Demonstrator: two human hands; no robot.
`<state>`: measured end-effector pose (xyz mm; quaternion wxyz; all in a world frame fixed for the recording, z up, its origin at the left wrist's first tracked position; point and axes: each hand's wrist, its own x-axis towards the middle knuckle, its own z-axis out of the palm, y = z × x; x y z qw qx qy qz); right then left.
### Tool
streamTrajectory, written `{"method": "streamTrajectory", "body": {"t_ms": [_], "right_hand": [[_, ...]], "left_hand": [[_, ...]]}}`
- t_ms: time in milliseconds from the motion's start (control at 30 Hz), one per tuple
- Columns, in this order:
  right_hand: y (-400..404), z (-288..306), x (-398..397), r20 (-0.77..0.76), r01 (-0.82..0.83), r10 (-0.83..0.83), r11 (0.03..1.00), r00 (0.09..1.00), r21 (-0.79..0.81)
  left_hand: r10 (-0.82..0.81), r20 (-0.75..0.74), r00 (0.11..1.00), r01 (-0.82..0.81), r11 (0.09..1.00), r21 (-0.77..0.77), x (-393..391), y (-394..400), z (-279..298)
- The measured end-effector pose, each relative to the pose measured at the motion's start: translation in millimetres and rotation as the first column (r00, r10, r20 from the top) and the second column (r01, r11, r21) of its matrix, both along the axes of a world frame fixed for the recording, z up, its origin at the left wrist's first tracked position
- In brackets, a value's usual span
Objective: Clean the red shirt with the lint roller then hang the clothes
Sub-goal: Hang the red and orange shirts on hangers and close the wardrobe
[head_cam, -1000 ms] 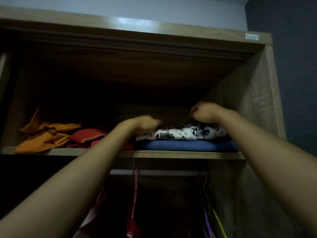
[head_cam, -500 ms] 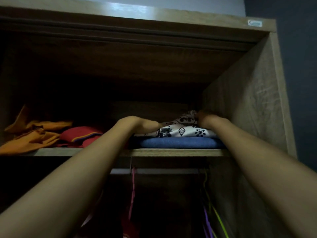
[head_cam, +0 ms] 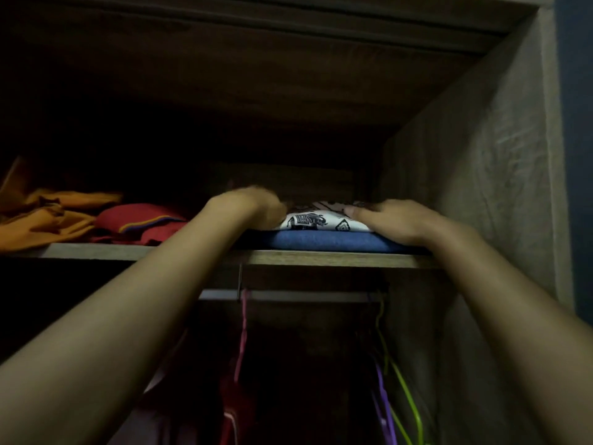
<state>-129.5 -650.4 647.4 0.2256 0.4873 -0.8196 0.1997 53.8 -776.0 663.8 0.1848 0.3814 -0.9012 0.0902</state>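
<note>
Both my arms reach up to a wardrobe shelf (head_cam: 321, 257). A folded white cloth with black prints (head_cam: 316, 221) lies on a folded blue garment (head_cam: 324, 241) at the shelf's right end. My left hand (head_cam: 248, 207) rests at the cloth's left side, blurred, its fingers curled. My right hand (head_cam: 390, 220) lies flat on the cloth's right side, fingers spread. A folded red garment with a striped edge (head_cam: 138, 221) sits on the shelf to the left of my left arm. Below the shelf a red garment (head_cam: 234, 399) hangs on a pink hanger (head_cam: 242, 335). No lint roller is in view.
Crumpled orange clothes (head_cam: 54, 216) lie at the shelf's left end. A hanging rail (head_cam: 288, 295) runs under the shelf, with green and purple hangers (head_cam: 390, 390) at its right. The wardrobe's side wall (head_cam: 481, 162) stands close to my right hand.
My right hand came down from a raised fist and now lies flat on the printed cloth. My left hand stays at the cloth's left side. The view moved closer and upward.
</note>
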Motion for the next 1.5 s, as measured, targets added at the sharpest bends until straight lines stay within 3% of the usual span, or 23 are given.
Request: {"method": "streamTrajectory", "body": {"t_ms": [67, 133, 233, 333, 567, 633, 767, 867, 1000, 1100, 1167, 1267, 1333, 1500], "right_hand": [[6.3, -10.8, 2.8, -0.099, 0.015, -0.024, 0.996, 0.995, -0.090], [11.3, -21.6, 2.3, -0.147, 0.015, -0.034, 0.991, 0.989, -0.131], [16.3, -34.2, 5.0, -0.186, -0.003, -0.032, 0.983, 0.982, -0.185], [23.1, -51.1, 11.5, -0.232, -0.056, -0.029, 0.934, 0.972, -0.352], [27.0, -76.5, 7.5, -0.348, -0.113, -0.075, 0.864, 0.935, -0.490], [27.8, -75.4, 3.8, -0.348, -0.099, -0.082, 0.875, 0.934, -0.473], [27.5, -71.1, 6.6, -0.208, -0.073, -0.016, 0.907, 0.978, -0.414], [8.5, -71.7, 48.1, -0.205, -0.196, 0.108, 0.855, 0.973, -0.480], [-23.8, -53.6, 133.5, -0.283, -0.468, 0.378, 0.780, 0.881, -0.416], [-67.1, -25.1, 176.3, -0.229, -0.588, 0.541, 0.753, 0.809, -0.296], [-102.1, -9.2, 198.6, -0.147, -0.598, 0.579, 0.781, 0.802, -0.183], [-146.9, 1.0, 218.2, 0.120, -0.586, 0.587, 0.809, 0.801, -0.043], [-163.1, 0.9, 220.6, 0.241, -0.588, 0.559, 0.806, 0.793, 0.064], [-148.7, 4.9, 227.2, 0.205, -0.619, 0.598, 0.784, 0.775, 0.053]], "left_hand": [[-0.135, -0.072, 0.988, 0.123, 0.981, -0.148, 1.9, 17.4, -9.4], [-0.232, 0.044, 0.972, 0.236, 0.958, -0.161, 6.8, 35.6, -26.8], [-0.221, 0.044, 0.974, 0.224, 0.966, -0.128, 9.9, 31.6, -41.2], [-0.279, -0.062, 0.958, 0.255, 0.933, -0.255, 17.9, 28.0, -46.7], [-0.274, -0.056, 0.960, 0.239, 0.909, -0.342, 17.8, 19.7, -52.1], [-0.288, -0.092, 0.953, 0.231, 0.891, -0.390, 13.6, 23.3, -55.4], [-0.369, -0.183, 0.911, 0.199, 0.783, -0.589, 30.6, 26.4, -68.2], [-0.407, -0.303, 0.862, 0.124, 0.748, -0.653, 65.7, 14.7, -63.9], [-0.190, -0.430, 0.883, -0.053, 0.868, -0.493, 127.3, -24.8, -35.7], [0.031, -0.387, 0.921, -0.152, 0.947, -0.284, 167.5, -64.6, -24.3], [0.146, -0.345, 0.927, -0.210, 0.965, -0.156, 185.5, -84.2, -27.5], [0.251, -0.290, 0.923, -0.257, 0.966, 0.017, 202.2, -101.7, -39.0], [0.282, -0.217, 0.935, -0.277, 0.959, 0.052, 205.2, -107.5, -40.8], [0.296, -0.184, 0.937, -0.288, 0.955, 0.071, 200.3, -105.6, -36.6]]}}
